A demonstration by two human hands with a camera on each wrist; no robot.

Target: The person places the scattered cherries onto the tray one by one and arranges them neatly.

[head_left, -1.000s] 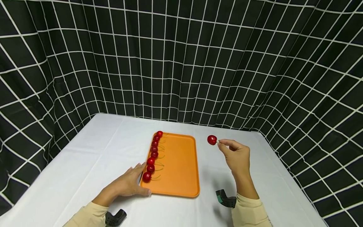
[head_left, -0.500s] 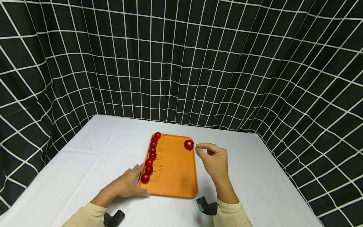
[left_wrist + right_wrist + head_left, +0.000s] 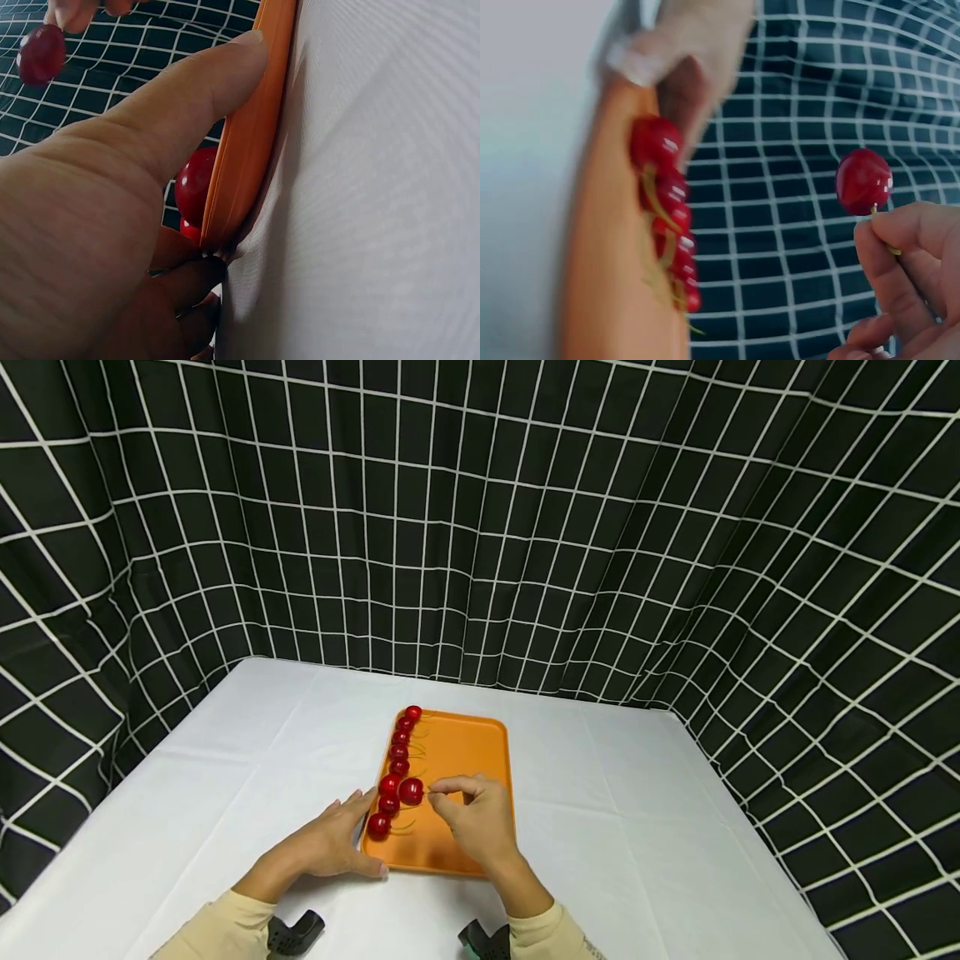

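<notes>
My right hand (image 3: 478,822) pinches a red cherry (image 3: 411,791) by its stem between thumb and index finger. In the right wrist view the held cherry (image 3: 863,182) hangs clear of the orange tray (image 3: 604,247). From the head, this cherry overlaps the line of cherries (image 3: 378,826) along the tray's left side, whose thin green stems point right. My left hand (image 3: 326,845) rests at the near left corner of the tray (image 3: 468,747), thumb extended along the near rim and fingers against the left side. The left wrist view shows the thumb (image 3: 202,86) straight against the rim.
A white cloth covers the table (image 3: 600,810) around the tray. Black curtains with a white grid (image 3: 480,527) stand behind and at both sides. Black wrist devices (image 3: 295,933) sit below both hands, by the beige sleeves (image 3: 225,927).
My right hand has carried the cherry leftward from beyond the tray's right edge to over the row at its left side. The left hand has stayed at the tray's corner.
</notes>
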